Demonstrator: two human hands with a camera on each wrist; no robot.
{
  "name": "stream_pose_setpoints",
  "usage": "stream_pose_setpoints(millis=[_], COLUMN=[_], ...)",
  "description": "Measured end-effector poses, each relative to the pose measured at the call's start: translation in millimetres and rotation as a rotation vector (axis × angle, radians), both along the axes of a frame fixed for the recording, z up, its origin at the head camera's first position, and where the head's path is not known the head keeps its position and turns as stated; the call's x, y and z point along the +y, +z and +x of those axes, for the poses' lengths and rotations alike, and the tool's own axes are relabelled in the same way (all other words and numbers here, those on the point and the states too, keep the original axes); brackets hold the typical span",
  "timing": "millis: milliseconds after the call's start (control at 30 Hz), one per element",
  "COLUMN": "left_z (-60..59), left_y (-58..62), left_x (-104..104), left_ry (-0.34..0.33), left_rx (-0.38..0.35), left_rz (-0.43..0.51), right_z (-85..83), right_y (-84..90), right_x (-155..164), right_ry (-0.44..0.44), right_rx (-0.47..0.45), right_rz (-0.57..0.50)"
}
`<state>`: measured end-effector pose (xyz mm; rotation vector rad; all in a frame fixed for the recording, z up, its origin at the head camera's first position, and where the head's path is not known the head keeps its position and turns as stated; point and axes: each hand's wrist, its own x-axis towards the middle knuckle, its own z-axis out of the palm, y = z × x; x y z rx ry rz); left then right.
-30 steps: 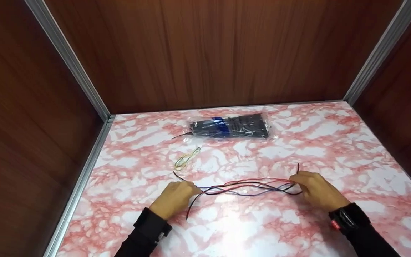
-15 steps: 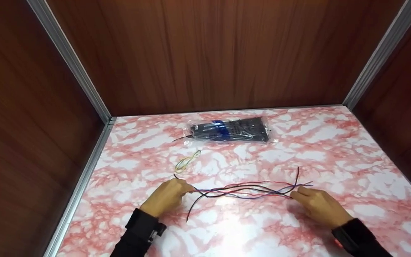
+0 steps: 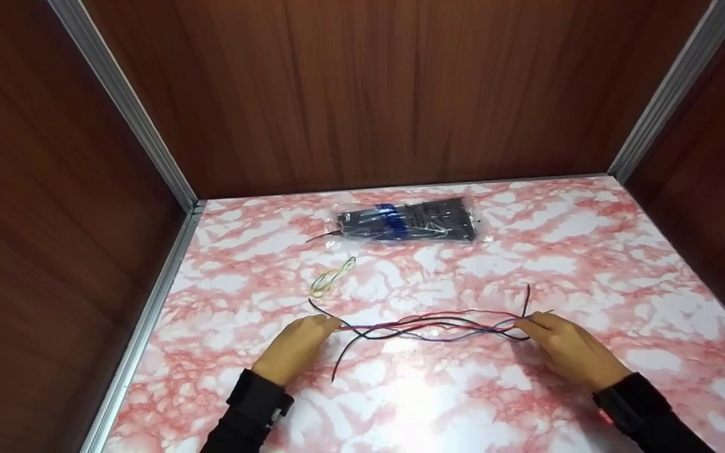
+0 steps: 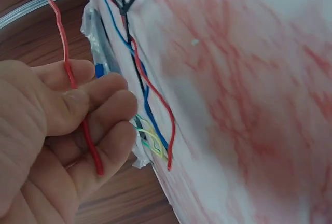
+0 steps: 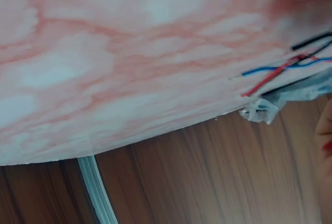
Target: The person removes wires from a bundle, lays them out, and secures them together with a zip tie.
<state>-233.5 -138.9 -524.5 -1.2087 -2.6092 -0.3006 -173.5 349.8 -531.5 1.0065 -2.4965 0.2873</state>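
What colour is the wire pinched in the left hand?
Red: the wire the left hand pinches shows best in the left wrist view.

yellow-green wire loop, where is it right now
In the head view the yellow-green wire loop lies left of centre on the marble table, between the cable-tie bag and the left hand.

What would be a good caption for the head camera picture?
Two hands, left and right, hold the ends of a bundle of wires on a marbled table.
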Motion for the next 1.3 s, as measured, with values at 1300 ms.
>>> stream_pose_setpoints(millis=[1300], left_z=[-5.8], left_y=[-5.3], left_x=[-5], left_ry=[-0.069], left_rx=[0.070], left_rz=[-0.005], right_z=[-6.4], right_y=[-6.5], right_x=[32], right_ry=[-0.003], right_rx=[0.119], right_rz=[0.139])
